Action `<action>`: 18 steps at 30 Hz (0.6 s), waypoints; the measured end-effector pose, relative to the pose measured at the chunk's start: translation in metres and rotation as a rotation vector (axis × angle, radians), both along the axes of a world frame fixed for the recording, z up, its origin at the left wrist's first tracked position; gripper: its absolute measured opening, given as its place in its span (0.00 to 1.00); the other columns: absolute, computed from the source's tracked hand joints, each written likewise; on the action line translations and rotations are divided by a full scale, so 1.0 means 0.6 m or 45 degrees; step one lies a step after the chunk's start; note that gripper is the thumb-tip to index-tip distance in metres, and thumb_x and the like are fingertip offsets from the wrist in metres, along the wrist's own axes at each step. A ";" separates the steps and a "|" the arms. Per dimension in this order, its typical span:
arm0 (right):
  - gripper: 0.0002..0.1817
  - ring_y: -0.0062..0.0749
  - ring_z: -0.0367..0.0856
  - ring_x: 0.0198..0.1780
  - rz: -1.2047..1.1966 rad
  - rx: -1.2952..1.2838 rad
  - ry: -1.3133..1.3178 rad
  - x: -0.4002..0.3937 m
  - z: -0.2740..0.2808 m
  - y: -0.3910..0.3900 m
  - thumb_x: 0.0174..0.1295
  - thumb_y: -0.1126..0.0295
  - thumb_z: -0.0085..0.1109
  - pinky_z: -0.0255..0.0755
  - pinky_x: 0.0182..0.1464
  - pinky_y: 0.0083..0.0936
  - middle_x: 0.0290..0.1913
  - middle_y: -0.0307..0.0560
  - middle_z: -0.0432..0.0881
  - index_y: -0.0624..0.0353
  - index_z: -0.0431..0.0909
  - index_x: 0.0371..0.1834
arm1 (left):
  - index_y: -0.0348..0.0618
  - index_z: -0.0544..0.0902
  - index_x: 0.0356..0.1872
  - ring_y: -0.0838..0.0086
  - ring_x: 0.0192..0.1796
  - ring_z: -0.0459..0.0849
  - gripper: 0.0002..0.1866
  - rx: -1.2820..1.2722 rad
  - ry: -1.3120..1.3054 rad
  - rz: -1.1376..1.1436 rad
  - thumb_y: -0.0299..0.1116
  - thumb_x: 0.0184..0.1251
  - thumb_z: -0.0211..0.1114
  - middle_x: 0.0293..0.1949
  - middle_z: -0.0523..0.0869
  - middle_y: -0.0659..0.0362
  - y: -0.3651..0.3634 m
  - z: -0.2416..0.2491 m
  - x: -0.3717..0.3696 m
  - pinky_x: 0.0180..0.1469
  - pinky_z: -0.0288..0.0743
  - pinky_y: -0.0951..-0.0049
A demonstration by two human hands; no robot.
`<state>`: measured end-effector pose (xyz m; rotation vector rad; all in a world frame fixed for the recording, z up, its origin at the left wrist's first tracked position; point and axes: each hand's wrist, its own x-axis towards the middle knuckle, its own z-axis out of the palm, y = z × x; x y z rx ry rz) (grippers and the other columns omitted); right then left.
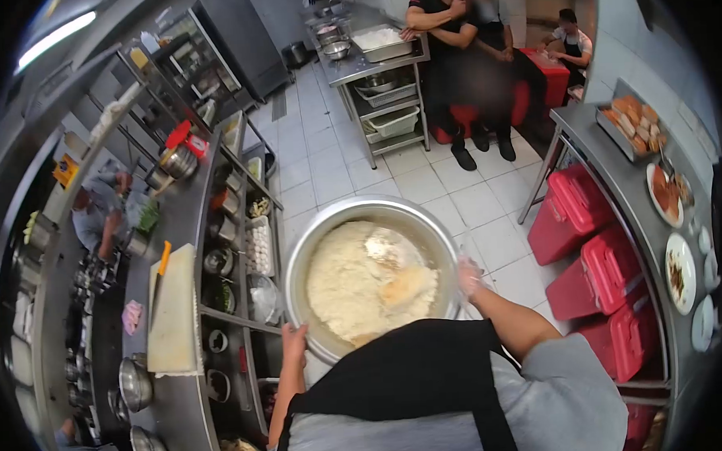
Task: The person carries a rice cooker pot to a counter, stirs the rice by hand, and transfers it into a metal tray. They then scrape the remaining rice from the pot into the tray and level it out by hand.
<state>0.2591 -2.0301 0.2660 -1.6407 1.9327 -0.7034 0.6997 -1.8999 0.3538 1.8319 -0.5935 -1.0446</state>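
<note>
A large metal bowl (365, 203) is in front of my body, against my black apron. In it lies a pale yellow, lumpy mass (343, 283), like dough or mash, with white powder (384, 247) and a light brown patch on top. My left hand (295, 343) grips the bowl's near left rim. On the right side, my right hand (469, 277) holds the rim; its fingers are partly blurred and seem to be in a clear glove. The bowl's underside is hidden.
Left, a steel counter holds a cutting board (175, 330) with an orange-handled knife (164, 258); an egg tray (259, 248) sits below. Right, red lidded bins (566, 212) stand under a table with plates (680, 272). People sit ahead beside a steel table (346, 70); another person works at left.
</note>
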 end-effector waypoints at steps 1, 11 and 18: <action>0.19 0.51 0.72 0.57 0.044 0.144 0.066 0.035 0.048 -0.058 0.64 0.68 0.39 0.64 0.62 0.40 0.54 0.63 0.74 0.60 0.74 0.54 | 0.37 0.62 0.61 0.65 0.47 0.75 0.31 -0.076 0.021 0.111 0.36 0.59 0.65 0.47 0.75 0.50 -0.019 -0.003 0.012 0.50 0.69 0.64; 0.16 0.45 0.80 0.45 0.483 -0.231 0.248 0.394 -0.395 -0.706 0.65 0.63 0.42 0.69 0.54 0.40 0.43 0.55 0.82 0.62 0.77 0.45 | 0.38 0.67 0.47 0.62 0.47 0.79 0.16 -0.481 0.428 0.382 0.25 0.59 0.59 0.44 0.77 0.51 -0.383 -0.009 0.289 0.49 0.74 0.59; 0.18 0.43 0.78 0.49 -0.037 -0.038 -0.025 0.503 -0.104 -0.901 0.62 0.63 0.46 0.68 0.55 0.36 0.46 0.54 0.81 0.61 0.75 0.50 | 0.37 0.74 0.41 0.64 0.47 0.79 0.12 -0.589 0.619 0.115 0.29 0.57 0.59 0.40 0.80 0.53 -0.869 0.021 0.525 0.52 0.73 0.63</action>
